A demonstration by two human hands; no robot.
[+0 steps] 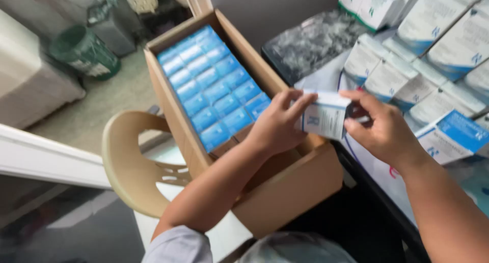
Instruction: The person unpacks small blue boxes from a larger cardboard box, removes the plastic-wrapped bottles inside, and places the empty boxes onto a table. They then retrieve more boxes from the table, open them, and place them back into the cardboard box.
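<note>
1. A person stands over an open carton (285, 191), seen from above by a camera on their head.
2. Both hands meet over the near right end of the carton, holding one small box (326, 116), white with blue edging.
3. The left hand (277, 124) grasps the box by its left end, fingers curled over the top edge.
4. The right hand (383, 130) grips the right end, thumb and fingers closed around it. The picture is blurred here, so I cannot tell whether a flap is being opened.
5. The carton rests on a beige plastic chair (133, 166), touching the edge of a dark counter (367, 212) on the person's right.
6. Inside the carton, blue-topped boxes (214, 87) lie in neat rows. They fill the far and middle parts.
7. The near end of the carton shows bare cardboard, so the packing looks mostly done, with a small gap left. That is my reading of how things lie.
8. On the counter, a heap of loose boxes (407, 74) in white and blue lies well to the right of the hands, some tilted, some flat.
9. Behind the heap sits a grey speckled packet (310, 41).
10. On the floor to the far left stands a green bin (84, 51), beside a white cabinet (30, 85).
</note>
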